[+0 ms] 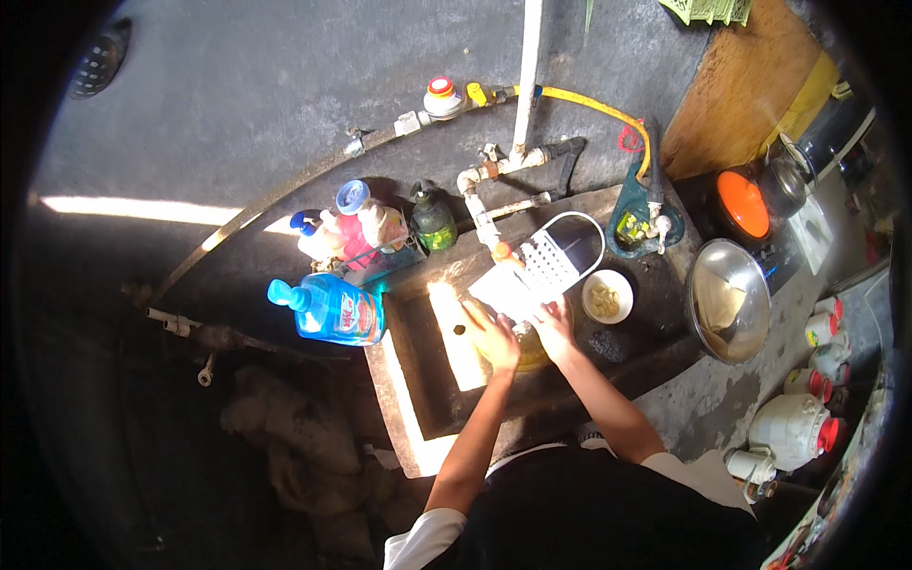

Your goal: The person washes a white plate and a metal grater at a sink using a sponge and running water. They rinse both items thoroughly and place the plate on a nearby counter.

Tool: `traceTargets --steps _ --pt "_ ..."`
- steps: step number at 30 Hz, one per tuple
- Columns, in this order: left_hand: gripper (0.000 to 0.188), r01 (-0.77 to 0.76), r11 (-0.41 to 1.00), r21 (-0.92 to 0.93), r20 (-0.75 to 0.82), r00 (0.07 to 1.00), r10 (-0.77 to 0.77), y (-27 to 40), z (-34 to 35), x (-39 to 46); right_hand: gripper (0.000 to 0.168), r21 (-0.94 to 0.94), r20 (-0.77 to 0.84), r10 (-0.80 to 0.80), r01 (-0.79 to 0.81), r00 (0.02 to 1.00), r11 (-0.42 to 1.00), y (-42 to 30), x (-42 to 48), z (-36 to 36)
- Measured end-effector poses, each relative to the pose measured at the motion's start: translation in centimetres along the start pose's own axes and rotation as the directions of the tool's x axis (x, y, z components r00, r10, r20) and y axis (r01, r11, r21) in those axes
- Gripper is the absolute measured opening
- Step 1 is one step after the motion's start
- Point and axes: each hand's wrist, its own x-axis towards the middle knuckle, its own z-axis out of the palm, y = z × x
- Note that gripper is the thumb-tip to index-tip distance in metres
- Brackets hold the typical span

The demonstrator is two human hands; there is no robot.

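My left hand [496, 343] and my right hand [557, 329] are side by side over a stone sink [420, 399]. Both sets of fingertips meet the near edge of a bright white object [502, 288], too overexposed to identify; whether they grip it is unclear. Partly hidden under my hands is a yellowish bowl [531, 358]. Just beyond stands a white perforated plastic holder [547, 260] with a looped rim. An orange-handled tap [503, 251] hangs over the white object. Right of my right hand sits a white bowl [608, 296] with pale peeled cloves or slices inside.
Left of the sink stand a blue pump bottle [338, 310] and a caddy of bottles [370, 249]. A dark green bottle [433, 217] is behind. At right are a green corner strainer [627, 239] with scraps, a metal bowl [730, 303] and an orange lid [743, 204].
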Motion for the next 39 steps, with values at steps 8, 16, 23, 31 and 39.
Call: traceTargets --steps 8,16,23,31,39 --pt "0.056 0.032 0.993 0.114 0.294 0.954 -0.064 1.8 -1.2 1.2 0.026 -0.46 0.173 0.061 0.026 0.983 0.887 -1.1 -5.5 1.1" --pt "0.041 -0.161 0.984 -0.077 0.278 0.944 0.176 2.7 -1.8 1.5 0.023 -0.121 0.117 0.167 -0.153 0.979 0.981 -1.9 -6.5 0.2" --pt "0.027 0.182 0.93 -0.318 0.223 0.968 -0.113 1.1 -2.0 0.8 0.027 -0.118 0.028 0.222 -0.218 0.975 0.969 -0.8 -8.2 -1.4" --pt "0.02 0.225 0.915 -0.335 0.147 0.972 -0.185 -1.9 0.1 1.4 0.014 -0.179 -0.005 0.212 -0.209 0.977 0.961 -0.5 -9.7 -1.6" --pt "0.012 0.362 0.867 -0.342 0.135 0.932 -0.336 -2.9 -0.1 1.6 0.023 -0.118 -0.009 0.206 -0.205 0.979 0.972 -1.0 -8.9 -2.0"
